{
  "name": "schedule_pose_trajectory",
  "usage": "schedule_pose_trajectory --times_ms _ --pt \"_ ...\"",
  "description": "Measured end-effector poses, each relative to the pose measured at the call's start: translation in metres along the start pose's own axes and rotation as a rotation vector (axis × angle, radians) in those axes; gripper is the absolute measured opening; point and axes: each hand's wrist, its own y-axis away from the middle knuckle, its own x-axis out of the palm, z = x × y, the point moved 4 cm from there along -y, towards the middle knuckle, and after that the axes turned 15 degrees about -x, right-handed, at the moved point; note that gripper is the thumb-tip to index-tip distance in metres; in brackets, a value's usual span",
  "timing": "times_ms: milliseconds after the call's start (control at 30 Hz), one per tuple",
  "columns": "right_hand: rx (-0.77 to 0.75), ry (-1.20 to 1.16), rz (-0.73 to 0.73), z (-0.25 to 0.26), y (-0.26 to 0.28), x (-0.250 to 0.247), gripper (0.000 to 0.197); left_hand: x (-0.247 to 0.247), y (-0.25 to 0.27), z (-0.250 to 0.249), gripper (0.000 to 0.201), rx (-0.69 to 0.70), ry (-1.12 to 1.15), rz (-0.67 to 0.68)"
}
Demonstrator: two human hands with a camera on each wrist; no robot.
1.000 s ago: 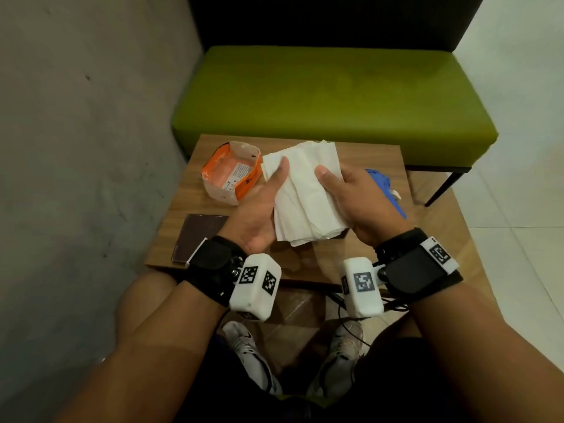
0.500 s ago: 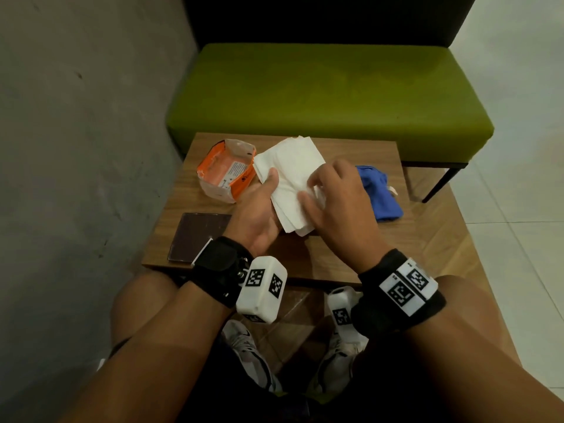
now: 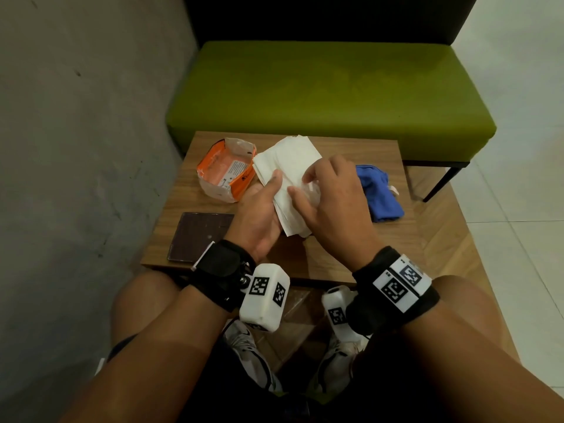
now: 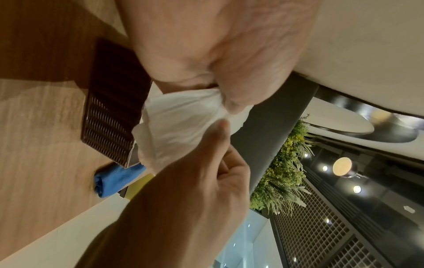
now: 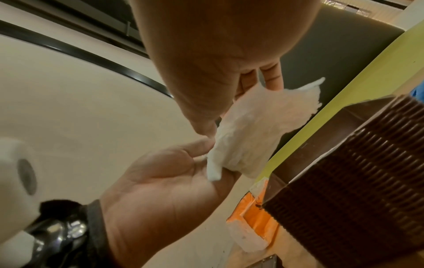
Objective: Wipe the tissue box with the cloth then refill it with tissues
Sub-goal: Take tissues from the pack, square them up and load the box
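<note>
We log a white tissue stack [image 3: 285, 178] pinched in our left hand [image 3: 259, 218] and right hand [image 3: 332, 206] above the worktop [image 3: 335, 257] (blue cloth [image 3: 380, 193] beside).

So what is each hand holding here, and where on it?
Both hold the stack of white tissues: left hand supports its near-left edge, thumb on top; right hand pinches the near-right part.

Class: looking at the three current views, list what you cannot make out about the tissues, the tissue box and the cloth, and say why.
- Tissue box: hidden under the hands in the head view; its opening is out of sight in both wrist views.
- Tissues: sheet count unreadable, layers overlap.
- Blue cloth: partly behind right hand.
- Orange wrapper: print too small.
</note>
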Motion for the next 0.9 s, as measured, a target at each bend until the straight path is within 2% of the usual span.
schedule_pose_trajectory --times_ms 67,200,500,567,667,800,900 --pt "0.030 0.021 -0.007 0.001 -0.004 0.004 0.028 0.002 0.002 0.002 0.041 0.027 -0.025 0.006" --pt "0.030 0.030 -0.050 -0.002 -0.010 0.005 0.015 0.001 0.002 0.004 0.043 0.033 -0.028 0.010" --pt "0.211 -0.200 -0.123 -0.021 -0.012 -0.005 0.015 -0.009 0.000 0.003 0.041 0.001 0.003 -0.041" --pt "0.178 -0.175 -0.147 -0.019 -0.014 -0.009 0.016 -0.010 0.000 0.005 0.041 -0.003 0.016 -0.051" --pt "0.038 -0.088 -0.112 -0.003 -0.018 -0.011 0.015 -0.011 -0.003 0.006 0.041 -0.011 0.024 -0.075" --pt "-0.130 0.089 0.063 0.023 -0.017 0.004 0.014 -0.005 0.005 0.003 0.036 0.008 -0.025 -0.096" --pt "-0.143 0.138 0.134 0.025 -0.013 0.017 0.017 -0.001 0.012 0.004 0.037 -0.008 -0.033 -0.076"
